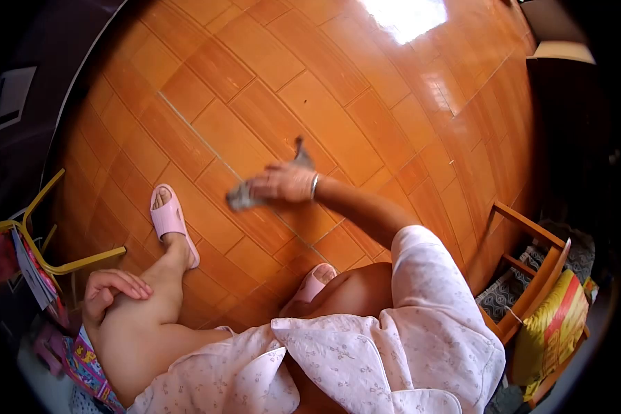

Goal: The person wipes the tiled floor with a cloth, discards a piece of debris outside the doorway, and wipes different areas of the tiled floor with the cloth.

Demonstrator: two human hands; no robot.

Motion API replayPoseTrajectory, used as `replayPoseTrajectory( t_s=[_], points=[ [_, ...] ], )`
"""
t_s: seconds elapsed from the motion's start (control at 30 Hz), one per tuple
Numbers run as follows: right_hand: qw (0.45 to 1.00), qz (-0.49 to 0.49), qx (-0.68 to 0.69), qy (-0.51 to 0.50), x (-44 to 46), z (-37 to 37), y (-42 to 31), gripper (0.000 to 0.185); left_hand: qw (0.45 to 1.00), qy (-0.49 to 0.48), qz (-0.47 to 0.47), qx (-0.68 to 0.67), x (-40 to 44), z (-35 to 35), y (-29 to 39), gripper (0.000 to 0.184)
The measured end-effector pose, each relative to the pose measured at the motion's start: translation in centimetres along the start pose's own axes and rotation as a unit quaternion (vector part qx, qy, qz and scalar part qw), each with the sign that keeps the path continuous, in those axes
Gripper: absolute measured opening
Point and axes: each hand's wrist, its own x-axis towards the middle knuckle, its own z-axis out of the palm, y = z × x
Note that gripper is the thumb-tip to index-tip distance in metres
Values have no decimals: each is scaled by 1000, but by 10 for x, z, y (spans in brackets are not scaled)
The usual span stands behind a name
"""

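My right hand (283, 185), with a bracelet at the wrist, is stretched out in front of me above the tiled floor. Its fingers are wrapped round a grey cloth (245, 198), blurred by motion; one end sticks out to the left and another part points up behind the hand. On my bare left thigh near the knee rests my left hand (116, 288), its fingers loosely spread and nothing in them.
Pink slippers (167, 215) are on my feet on the orange floor (255, 62). A yellow metal frame (86, 262) stands at the left. At the right are a wooden chair (531, 238) and a yellow package (552, 324).
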Motion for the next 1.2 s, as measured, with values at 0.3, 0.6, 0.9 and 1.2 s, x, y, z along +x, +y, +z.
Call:
replayPoseTrajectory(
  t_s=[0.3,0.6,0.9,1.2],
  points=[
    [816,428,-244,302,-10,-196,182,26,996,6,32,-86,1,-22,3,42],
    [695,396,145,582,87,-195,58,19,994,-81,-13,69,112,-72,7,35],
    [623,392,406,542,167,-138,-27,22,972,-219,-5,85,254,-31,-46,63],
    [758,373,346,407,206,-145,-7,23,983,107,139,-49,217,-107,-67,30]
  ],
)
